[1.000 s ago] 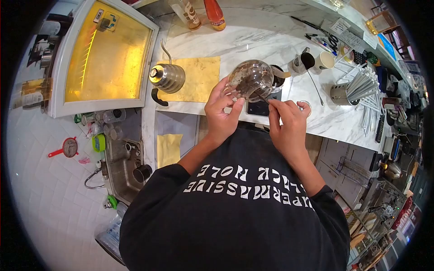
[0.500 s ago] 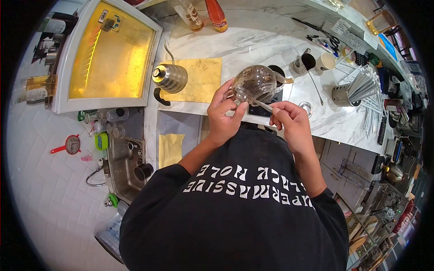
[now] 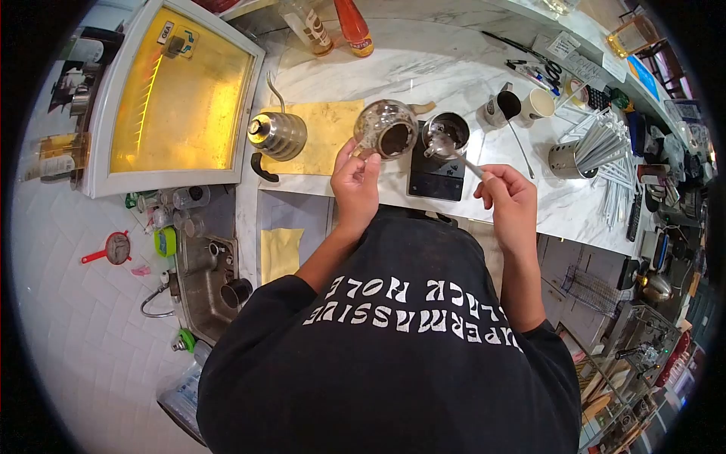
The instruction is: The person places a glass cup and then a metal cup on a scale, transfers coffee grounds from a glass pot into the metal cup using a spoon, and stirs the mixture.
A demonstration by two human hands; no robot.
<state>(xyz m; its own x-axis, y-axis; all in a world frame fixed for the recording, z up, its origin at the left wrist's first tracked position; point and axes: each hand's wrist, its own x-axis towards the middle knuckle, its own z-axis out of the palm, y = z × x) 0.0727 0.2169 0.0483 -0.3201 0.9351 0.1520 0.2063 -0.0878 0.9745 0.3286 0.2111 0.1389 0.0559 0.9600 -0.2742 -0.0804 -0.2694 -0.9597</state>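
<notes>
My left hand [image 3: 357, 185] is closed round the handle side of a round glass teapot [image 3: 370, 121], tilted so its mouth shows with something dark inside. Its spout side points to the upper right. In my right hand [image 3: 508, 189] is a metal spoon [image 3: 470, 165], gripped by the handle end. The spoon's bowl is over a metal cup [image 3: 463, 125] with dark contents. Under the cup lies a black scale [image 3: 436, 188] on the marble counter.
A steel gooseneck kettle [image 3: 283, 136] stands on a yellow cloth [image 3: 329, 113] to the left. Right of the scale are a dark-mouthed metal cup [image 3: 495, 113], a paper cup [image 3: 538, 104] and a straw holder [image 3: 567, 161]. Two bottles stand at the back.
The teapot has moved left and now has its mouth towards me. My right hand has drawn the spoon away from the teapot, to the right, over the metal cup on the scale.
</notes>
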